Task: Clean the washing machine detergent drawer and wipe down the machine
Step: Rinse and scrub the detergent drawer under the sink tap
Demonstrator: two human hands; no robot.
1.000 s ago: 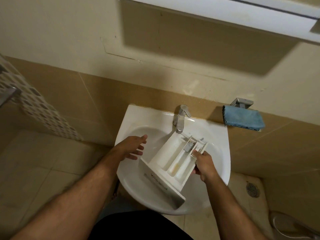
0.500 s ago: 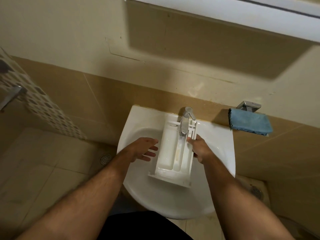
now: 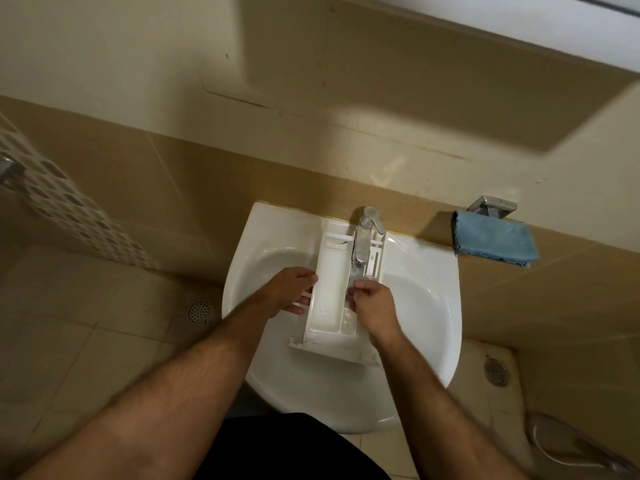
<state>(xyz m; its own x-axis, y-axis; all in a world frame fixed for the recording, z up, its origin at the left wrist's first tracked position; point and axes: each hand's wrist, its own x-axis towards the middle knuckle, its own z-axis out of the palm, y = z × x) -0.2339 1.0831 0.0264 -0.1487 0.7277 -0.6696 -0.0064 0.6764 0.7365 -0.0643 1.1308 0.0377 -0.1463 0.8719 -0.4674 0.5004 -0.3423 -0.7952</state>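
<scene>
- One white sink (image 3: 426, 306) carries your one detergent drawer (image 3: 332, 296), long axis running from you toward the single tap (image 3: 367, 233).
- Your left hand (image 3: 289, 292) lies loosely spread against the drawer's left wall; your right hand (image 3: 375, 299), curled, grips its right side.
- One blue cloth (image 3: 493, 242) hangs at the right, nearer your right hand.

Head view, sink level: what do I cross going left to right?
Round metal floor drain → left hand → white plastic detergent drawer → right hand → folded blue cloth.
</scene>
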